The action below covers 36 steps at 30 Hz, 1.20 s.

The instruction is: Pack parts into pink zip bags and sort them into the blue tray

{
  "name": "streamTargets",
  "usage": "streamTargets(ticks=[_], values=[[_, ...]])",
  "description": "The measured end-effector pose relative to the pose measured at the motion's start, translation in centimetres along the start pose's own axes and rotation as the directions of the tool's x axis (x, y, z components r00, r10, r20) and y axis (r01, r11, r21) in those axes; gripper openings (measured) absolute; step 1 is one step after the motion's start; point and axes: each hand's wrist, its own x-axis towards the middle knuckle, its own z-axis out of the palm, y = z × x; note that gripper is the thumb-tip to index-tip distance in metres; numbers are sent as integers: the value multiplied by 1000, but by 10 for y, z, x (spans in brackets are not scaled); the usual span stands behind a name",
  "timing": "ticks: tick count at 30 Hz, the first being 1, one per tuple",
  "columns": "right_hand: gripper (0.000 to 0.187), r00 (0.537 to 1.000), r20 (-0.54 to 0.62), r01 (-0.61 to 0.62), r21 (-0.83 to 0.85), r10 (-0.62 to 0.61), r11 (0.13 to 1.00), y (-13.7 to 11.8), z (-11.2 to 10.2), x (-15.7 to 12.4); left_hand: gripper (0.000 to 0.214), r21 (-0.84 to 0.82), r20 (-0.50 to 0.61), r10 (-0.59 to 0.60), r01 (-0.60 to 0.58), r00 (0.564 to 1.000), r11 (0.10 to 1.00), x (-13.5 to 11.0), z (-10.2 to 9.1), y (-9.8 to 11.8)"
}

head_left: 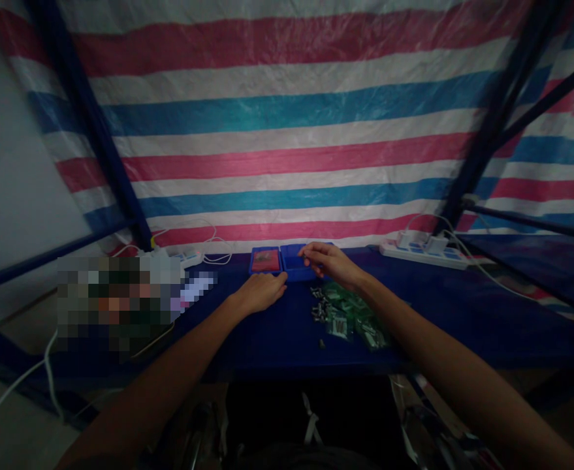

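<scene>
An open blue hinged case (287, 251) lies on the blue table (463, 307); its left half holds a red insert (266, 260). My left hand (260, 290) rests on the table just in front of the case's left half, fingers curled; what it holds, if anything, is hidden. My right hand (328, 261) reaches over the case's right half, fingertips pinched together at the rim. A pile of small green bags with dark metal parts (348, 316) lies below my right wrist.
Two white power strips with plugs and cables sit at the back: one on the right (426, 251), one on the left (183, 258). A striped tarp (287, 130) hangs behind. Blue frame bars (95, 130) flank both sides. A blurred patch covers the table's left part.
</scene>
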Motion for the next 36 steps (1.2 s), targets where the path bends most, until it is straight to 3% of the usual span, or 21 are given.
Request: streamTargets(ticks=[36], values=[[25, 1000, -6, -23, 20, 23, 1000, 3, -2, 1, 27, 4, -18, 11, -11, 1000, 1000, -1, 0, 1]])
